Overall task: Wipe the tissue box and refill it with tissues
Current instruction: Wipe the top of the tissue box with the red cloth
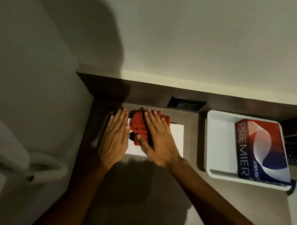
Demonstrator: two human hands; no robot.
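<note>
A white tissue box (176, 139) lies flat on the brown counter (171, 197) near the back wall. On its top sits a crumpled red cloth (139, 124). My right hand (157, 140) presses flat on the cloth, fingers spread and pointing away from me. My left hand (116, 136) rests flat against the box's left side, fingers together. A dark slot in the box top shows just between the two hands. A red, white and blue pack of tissues marked PREMIER (262, 152) lies in a white tray (214, 143) to the right.
A dark socket plate (187, 104) is set in the brown back panel behind the box. A white wall stands to the left, with a coiled grey cord (48, 169) below it. A black grille (295, 153) sits at the far right.
</note>
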